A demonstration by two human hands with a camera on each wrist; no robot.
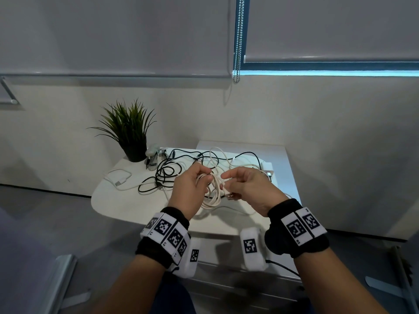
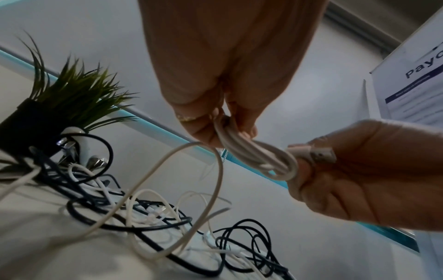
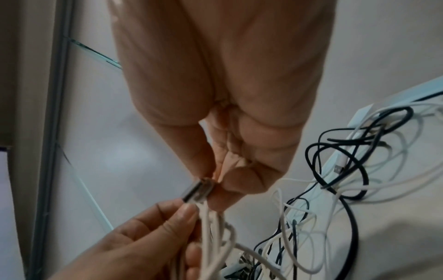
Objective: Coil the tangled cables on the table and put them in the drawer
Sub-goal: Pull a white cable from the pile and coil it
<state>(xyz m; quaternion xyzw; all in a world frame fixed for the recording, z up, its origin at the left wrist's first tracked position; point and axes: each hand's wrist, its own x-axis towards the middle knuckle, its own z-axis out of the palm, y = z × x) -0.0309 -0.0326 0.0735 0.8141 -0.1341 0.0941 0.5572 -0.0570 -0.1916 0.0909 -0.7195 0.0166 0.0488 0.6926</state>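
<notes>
white cable (image 1: 212,191) part-coiled, black cables (image 1: 167,171) tangled on table (image 1: 127,205)

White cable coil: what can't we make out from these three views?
- Loop count of the white cable coil: head view, the left hand and right hand cover it.
- USB plug type: right wrist view, motion blur.
- Drawer: no view shows it clearly.
- Which strands in the tangled cables connect: left wrist view, overlapping.

Tangled cables (image 1: 181,168) crowd the table (image 1: 118,200) behind both hands; its near-left corner lies open.
</notes>
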